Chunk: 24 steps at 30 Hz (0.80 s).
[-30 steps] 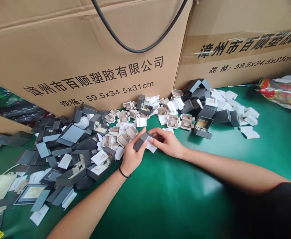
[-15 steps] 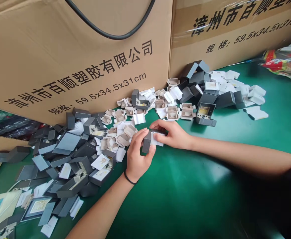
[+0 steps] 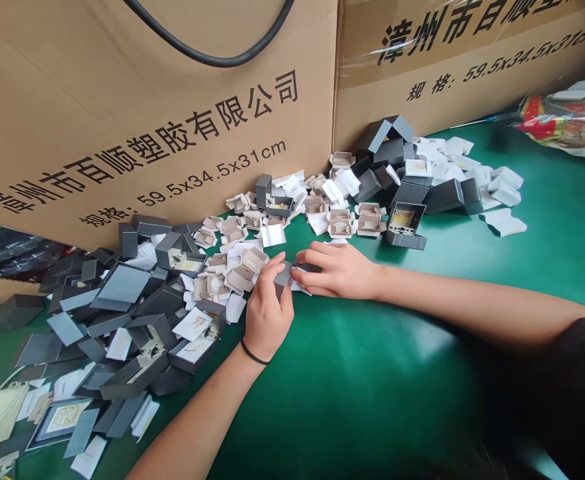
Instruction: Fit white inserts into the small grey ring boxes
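Note:
My left hand grips a small grey box just above the green table. A black band circles that wrist. My right hand meets it from the right, fingers curled on the same box and a white insert tucked under it. Right behind my hands lies a heap of beige inner trays and white cards.
Two big printed cardboard cartons wall off the back, a black cable looping over them. Grey box shells and lids pile up at the left, more grey boxes at the back right. A colourful plastic bag lies far right.
Both hands have drawn closer together around the grey box, which has turned and sits lower, near the table. The view has shifted slightly right and down.

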Available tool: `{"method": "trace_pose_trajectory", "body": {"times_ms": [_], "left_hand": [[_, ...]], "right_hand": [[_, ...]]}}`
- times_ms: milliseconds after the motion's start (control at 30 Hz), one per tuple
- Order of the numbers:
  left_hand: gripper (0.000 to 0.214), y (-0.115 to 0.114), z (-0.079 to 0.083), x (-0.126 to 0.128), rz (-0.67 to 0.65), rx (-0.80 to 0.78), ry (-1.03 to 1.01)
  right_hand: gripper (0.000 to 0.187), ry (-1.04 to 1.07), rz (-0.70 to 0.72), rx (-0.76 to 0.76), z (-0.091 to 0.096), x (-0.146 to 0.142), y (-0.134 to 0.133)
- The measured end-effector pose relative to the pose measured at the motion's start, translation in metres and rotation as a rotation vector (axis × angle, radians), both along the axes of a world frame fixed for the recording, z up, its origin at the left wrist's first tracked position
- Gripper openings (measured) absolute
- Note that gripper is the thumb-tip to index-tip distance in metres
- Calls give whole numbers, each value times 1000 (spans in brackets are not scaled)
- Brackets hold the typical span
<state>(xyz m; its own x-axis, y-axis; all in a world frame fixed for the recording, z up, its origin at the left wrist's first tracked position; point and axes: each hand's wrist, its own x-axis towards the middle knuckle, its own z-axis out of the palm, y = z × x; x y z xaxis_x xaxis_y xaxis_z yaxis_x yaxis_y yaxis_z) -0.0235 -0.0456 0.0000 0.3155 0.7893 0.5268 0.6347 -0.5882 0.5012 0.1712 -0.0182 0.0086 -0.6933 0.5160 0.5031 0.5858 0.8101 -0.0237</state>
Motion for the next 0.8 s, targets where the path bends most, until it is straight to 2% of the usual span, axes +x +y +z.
{"method": "trace_pose_trajectory", "body": {"times_ms": [333, 800], "left_hand": [[35, 0, 0, -2, 2, 26, 37], [25, -3, 4, 4, 13, -2, 67]], "right_hand": [[15, -89, -63, 38, 2, -9, -5], [19, -35, 12, 51, -8, -14, -2]]}}
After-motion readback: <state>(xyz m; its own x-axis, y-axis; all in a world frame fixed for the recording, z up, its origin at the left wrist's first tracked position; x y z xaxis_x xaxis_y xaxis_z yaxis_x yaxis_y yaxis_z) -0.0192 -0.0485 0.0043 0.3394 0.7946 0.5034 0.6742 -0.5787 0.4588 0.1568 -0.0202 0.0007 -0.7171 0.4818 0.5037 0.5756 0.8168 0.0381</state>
